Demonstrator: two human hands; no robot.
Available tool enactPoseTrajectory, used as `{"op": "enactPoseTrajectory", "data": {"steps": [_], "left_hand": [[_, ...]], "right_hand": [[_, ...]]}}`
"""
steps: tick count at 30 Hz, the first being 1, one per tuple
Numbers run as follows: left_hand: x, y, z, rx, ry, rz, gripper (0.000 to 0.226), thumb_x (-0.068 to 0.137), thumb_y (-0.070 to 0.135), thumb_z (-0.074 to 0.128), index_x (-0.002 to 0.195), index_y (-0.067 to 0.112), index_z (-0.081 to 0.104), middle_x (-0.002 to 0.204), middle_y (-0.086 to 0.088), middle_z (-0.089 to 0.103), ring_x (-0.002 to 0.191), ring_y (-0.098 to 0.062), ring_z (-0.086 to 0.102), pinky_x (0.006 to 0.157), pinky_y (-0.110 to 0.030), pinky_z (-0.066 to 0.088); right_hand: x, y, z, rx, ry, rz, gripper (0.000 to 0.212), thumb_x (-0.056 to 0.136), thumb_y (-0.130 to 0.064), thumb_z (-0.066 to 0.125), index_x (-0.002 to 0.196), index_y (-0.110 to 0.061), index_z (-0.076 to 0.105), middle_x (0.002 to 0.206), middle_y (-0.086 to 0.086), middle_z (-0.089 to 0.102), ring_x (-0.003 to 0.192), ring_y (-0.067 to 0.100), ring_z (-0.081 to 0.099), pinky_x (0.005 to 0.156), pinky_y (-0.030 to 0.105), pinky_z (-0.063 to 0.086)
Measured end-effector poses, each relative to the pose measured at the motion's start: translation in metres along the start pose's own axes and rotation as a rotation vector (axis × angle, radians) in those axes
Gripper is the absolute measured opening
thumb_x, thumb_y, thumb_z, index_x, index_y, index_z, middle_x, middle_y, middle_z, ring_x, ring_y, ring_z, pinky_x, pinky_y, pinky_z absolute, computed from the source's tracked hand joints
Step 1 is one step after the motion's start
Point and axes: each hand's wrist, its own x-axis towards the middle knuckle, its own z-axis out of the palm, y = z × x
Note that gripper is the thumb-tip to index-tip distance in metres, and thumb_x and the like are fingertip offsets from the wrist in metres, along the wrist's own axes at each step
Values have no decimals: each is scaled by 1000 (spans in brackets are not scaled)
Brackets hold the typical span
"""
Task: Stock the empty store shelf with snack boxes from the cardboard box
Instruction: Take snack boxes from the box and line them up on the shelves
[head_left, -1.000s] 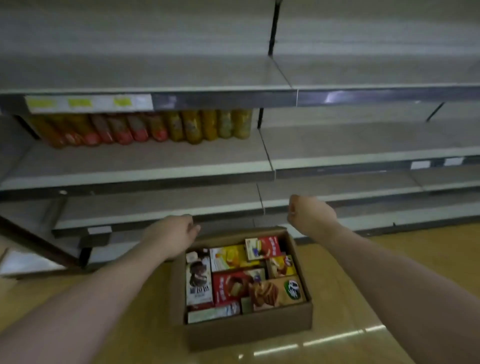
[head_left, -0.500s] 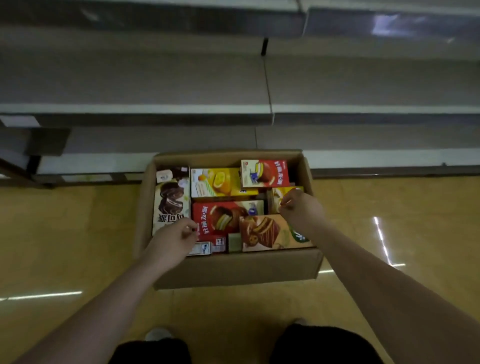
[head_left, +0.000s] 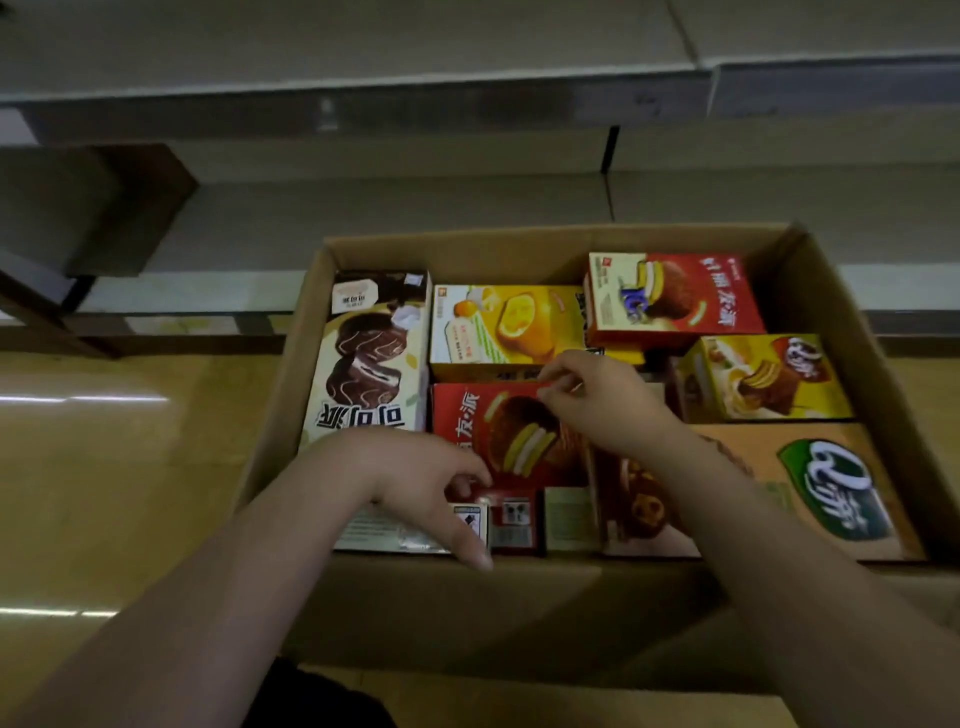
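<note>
- The cardboard box (head_left: 519, 613) sits on the floor (head_left: 130, 467), filling the middle and right of the frame, its far wall close to the lowest shelf (head_left: 389, 208) in the upper half.
- It looks full: snack boxes lie packed side by side, among them a tall chocolate-pie box (head_left: 363, 364) at the left, a yellow box (head_left: 509, 322) in the middle at the back, a red box (head_left: 675, 296) at the back right and an orange box (head_left: 810, 488) at the front right.
- The shelf boards that show are bare, so by my reading none of this load has been placed yet; nearly the whole job is left.
- The left hand (head_left: 421, 483) is at the front left of the box, fingers bent down over the near edge of the red pie box (head_left: 498, 431) in the centre, touching it and the small carton beside it. Whether they have truly closed on it I cannot tell.
- The right hand (head_left: 602, 405) hovers over the far edge of the same red pie box, fingers (head_left: 550, 376) loosely curled, the tips at or just above the cardboard; no firm grasp shows.
- My guess is that this red pie box is the first pick, both hands taking opposite ends.
- It is wedged among its neighbours, so lifting may drag them along.
</note>
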Motion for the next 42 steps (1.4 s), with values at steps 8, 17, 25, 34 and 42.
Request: {"op": "enactPoseTrajectory", "data": {"steps": [8, 17, 25, 34, 42], "left_hand": [[1, -8, -3, -125, 56, 104, 53, 78, 60, 67, 125, 37, 57, 126, 18, 58, 115, -4, 54, 99, -34, 47], [-5, -16, -19, -330, 644, 277, 31, 79, 61, 61, 86, 31, 60, 78, 4, 60, 70, -7, 58, 60, -27, 46], [0, -6, -20, -1430, 1088, 514, 51, 65, 46, 77, 107, 21, 64, 104, -2, 72, 98, -19, 69, 82, -38, 56], [20, 7, -5, -1089, 938, 211, 45, 56, 48, 76, 97, 31, 67, 89, 13, 75, 82, -4, 70, 76, -29, 55], [31, 20, -8, -1517, 1019, 226, 39, 71, 35, 76, 105, 21, 64, 88, 2, 75, 76, -13, 74, 58, -31, 58]], "right_hand": [[14, -16, 2, 100, -65, 40, 22, 94, -33, 60, 111, -20, 62, 88, -13, 61, 84, 5, 58, 66, 22, 48], [13, -26, -12, 295, -599, -90, 51, 70, -51, 77, 114, -30, 60, 111, -8, 66, 107, 10, 62, 95, 33, 51], [16, -25, -30, 912, 11, -53, 42, 64, -26, 81, 101, -19, 64, 113, 13, 67, 104, 26, 67, 85, 43, 56], [12, -27, -36, 1443, 268, 275, 23, 91, -18, 64, 110, -6, 62, 98, 7, 72, 89, 20, 70, 74, 35, 60], [9, -1, -37, 1764, 378, 756, 20, 93, -24, 62, 105, -8, 62, 106, 13, 61, 109, 26, 56, 105, 41, 44]]}}
